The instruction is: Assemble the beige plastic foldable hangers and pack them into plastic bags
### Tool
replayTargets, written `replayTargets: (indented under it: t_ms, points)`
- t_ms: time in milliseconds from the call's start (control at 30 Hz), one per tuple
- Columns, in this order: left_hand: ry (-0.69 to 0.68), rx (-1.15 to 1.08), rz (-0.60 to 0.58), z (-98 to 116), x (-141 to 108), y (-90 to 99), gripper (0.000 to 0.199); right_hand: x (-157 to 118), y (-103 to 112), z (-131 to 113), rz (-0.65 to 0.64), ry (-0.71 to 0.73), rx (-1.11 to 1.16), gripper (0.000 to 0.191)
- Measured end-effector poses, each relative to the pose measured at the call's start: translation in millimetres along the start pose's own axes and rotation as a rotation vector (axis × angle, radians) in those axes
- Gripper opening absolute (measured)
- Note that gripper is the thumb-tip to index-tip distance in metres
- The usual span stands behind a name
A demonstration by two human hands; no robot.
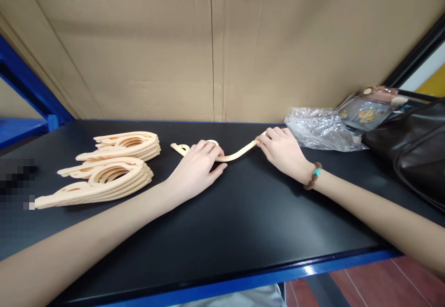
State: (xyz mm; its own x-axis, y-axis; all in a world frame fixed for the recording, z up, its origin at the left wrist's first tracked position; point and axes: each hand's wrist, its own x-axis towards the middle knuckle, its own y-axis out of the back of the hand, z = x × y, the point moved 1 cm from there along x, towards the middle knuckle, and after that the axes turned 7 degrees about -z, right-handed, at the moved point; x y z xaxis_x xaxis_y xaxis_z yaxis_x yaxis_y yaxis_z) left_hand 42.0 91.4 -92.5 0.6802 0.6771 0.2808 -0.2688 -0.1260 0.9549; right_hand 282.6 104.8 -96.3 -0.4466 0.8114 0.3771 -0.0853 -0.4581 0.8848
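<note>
A slim, cream-coloured curved piece (239,153), hanger-like in shape, lies across the middle of the black table between my hands. Its slotted end (180,148) shows to the left of my left hand (200,163), whose curled fingers cover its middle, the thumb pointing right. From there the piece bends in a shallow wave up to my right hand (281,152), which is closed on its right end. The parts under my fingers are hidden. Left of my hands lie two stacks of similar cream pieces, a rear stack (139,147) and a front stack (121,191), with rounded sides facing right.
Crumpled clear plastic wrap (320,131), a clear bag with a printed picture (368,112) and a dark leather bag (413,140) fill the right side. Cardboard (156,57) stands behind the black table (222,242). A blue frame (250,286) runs along the front edge.
</note>
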Motion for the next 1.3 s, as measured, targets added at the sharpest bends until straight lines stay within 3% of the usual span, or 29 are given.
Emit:
replayTargets:
  t_ms: [200, 633, 867, 1133, 1300]
  points:
    - [0.096, 0.0, -0.021, -10.0, -2.7, -6.7, 0.029, 2.5, -14.0, 18.4, -0.06, -0.031, -0.024, 0.031]
    - [0.223, 0.2, -0.115, -2.4, -2.9, -2.4, 0.03, 3.3, -9.9, 9.7, -0.084, 0.096, 0.13, 0.028]
    - [0.179, 0.241, -0.084, -3.4, -2.5, 1.6, 0.028, 3.0, -7.0, 4.4, -0.061, 0.11, 0.181, 0.026]
    - [0.244, 0.16, -0.032, -14.4, -1.4, 0.9, 0.039, 1.9, -6.7, 1.2, -0.038, 0.093, 0.24, 0.035]
    - [0.282, 0.364, 0.002, -14.5, -1.7, 2.0, 0.057, 1.3, -0.6, -0.9, -0.008, 0.117, 0.207, 0.032]
